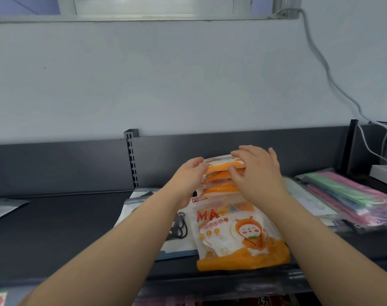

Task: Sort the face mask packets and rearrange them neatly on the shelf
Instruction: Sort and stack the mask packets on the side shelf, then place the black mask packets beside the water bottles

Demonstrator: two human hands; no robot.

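A stack of orange-and-white face mask packets (pixel 219 173) stands at the back of the dark shelf (pixel 55 228). My left hand (pixel 188 175) grips its left edge. My right hand (pixel 256 171) grips its top and right side, thumb on the front. In front of them one orange packet (pixel 239 235) with a cartoon figure lies flat, near the shelf's front edge. Beneath it on the left lies a white packet with black masks (pixel 177 226).
A pile of clear packets with pink, green and blue masks (pixel 347 199) lies on the right of the shelf. A slotted upright (pixel 131 160) rises from the back panel. A white packet (pixel 2 208) lies at the far left. Cables (pixel 325 69) hang down the wall at right.
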